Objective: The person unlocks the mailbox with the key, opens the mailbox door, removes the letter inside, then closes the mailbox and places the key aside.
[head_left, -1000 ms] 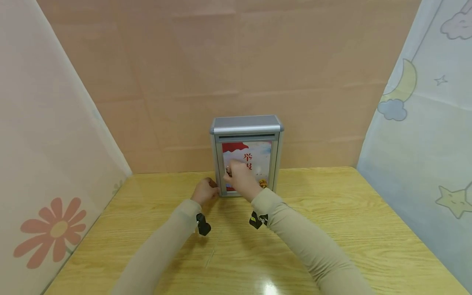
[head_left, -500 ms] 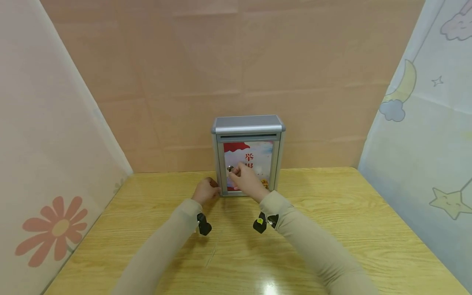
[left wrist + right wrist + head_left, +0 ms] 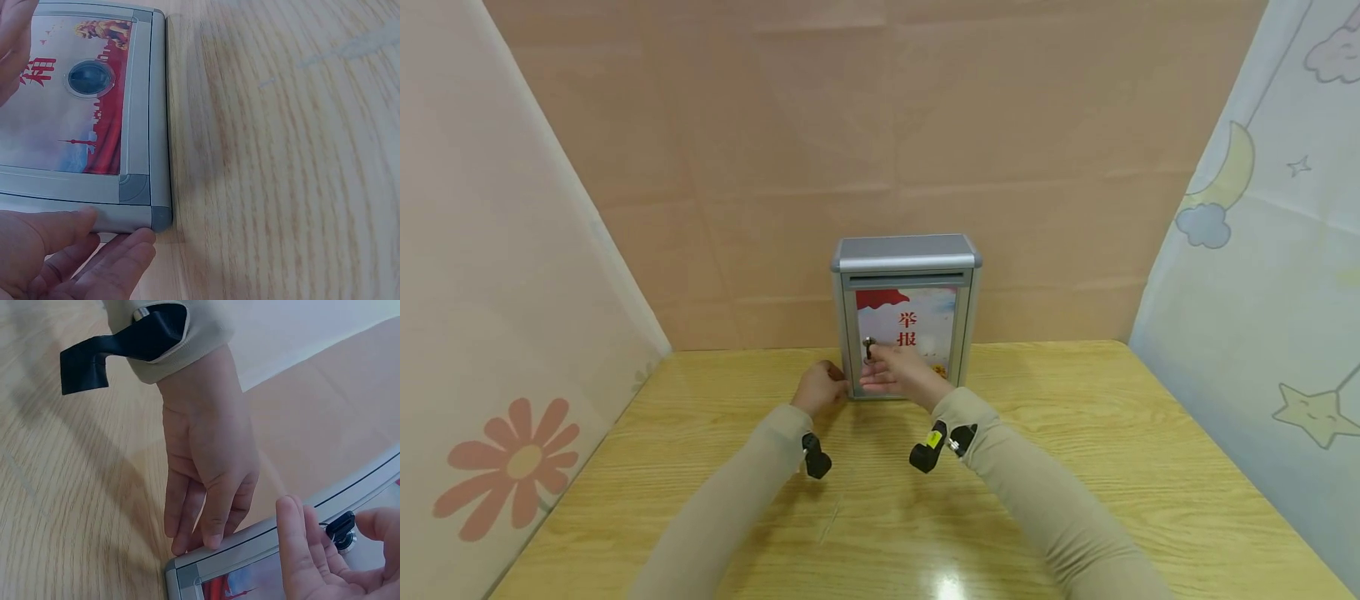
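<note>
A silver metal letter box (image 3: pixel 906 252) stands upright, with a printed front panel and red characters. A small black-headed key (image 3: pixel 340 526) sits in the round lock (image 3: pixel 347 542) at the panel's left. My right hand (image 3: pixel 910 372) is right at it, thumb (image 3: pixel 373 524) by one edge of the key head and extended fingers (image 3: pixel 292 534) on the other side, spread apart. At the box's lower left, my left hand (image 3: pixel 820 388) rests thumb and fingertips against the side wall; its thumb (image 3: pixel 70 226) touches near the bottom corner.
The box stands on a wood-grain table (image 3: pixel 1045 467), close to a tan backdrop (image 3: pixel 760 150). Pale printed sheets flank it: a flower sheet (image 3: pixel 497 275) at left and a moon-and-star sheet (image 3: pixel 1285 317) at right. A slot (image 3: pixel 906 280) runs across the box's upper front.
My right hand has loosened from its curled hold at the lock and dropped slightly, its fingers now spread and the key showing. The left hand keeps its place.
</note>
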`<state>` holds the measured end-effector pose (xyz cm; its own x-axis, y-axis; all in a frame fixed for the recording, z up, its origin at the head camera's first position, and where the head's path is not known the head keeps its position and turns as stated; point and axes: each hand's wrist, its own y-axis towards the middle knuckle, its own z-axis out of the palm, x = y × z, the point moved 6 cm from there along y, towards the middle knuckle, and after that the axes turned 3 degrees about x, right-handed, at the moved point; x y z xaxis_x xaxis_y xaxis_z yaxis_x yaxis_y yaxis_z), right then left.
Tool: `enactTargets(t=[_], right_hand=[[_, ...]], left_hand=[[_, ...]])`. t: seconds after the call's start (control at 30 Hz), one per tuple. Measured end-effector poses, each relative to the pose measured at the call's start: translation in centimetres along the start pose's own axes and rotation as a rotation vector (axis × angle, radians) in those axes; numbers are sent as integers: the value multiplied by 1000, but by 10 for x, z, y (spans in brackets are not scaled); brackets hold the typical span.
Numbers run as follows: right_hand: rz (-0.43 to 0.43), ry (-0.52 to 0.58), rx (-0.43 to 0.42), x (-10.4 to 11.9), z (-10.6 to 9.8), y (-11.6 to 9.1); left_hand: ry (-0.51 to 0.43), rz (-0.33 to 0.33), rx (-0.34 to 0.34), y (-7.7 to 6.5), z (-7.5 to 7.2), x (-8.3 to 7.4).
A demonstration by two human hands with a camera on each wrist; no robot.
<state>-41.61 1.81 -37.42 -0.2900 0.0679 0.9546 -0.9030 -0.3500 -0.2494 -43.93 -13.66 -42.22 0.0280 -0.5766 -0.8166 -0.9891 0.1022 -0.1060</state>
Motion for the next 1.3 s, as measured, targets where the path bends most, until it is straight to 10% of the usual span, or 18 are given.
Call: enactTargets(t=[0.67,1.3], right_hand=[[-8,1,-3,0,-2,-3],[-19,-173,118,-6,-13,-47]], left_hand=[[39,-3,-8,4,3,-1],[-12,-16,0,5,6,2]])
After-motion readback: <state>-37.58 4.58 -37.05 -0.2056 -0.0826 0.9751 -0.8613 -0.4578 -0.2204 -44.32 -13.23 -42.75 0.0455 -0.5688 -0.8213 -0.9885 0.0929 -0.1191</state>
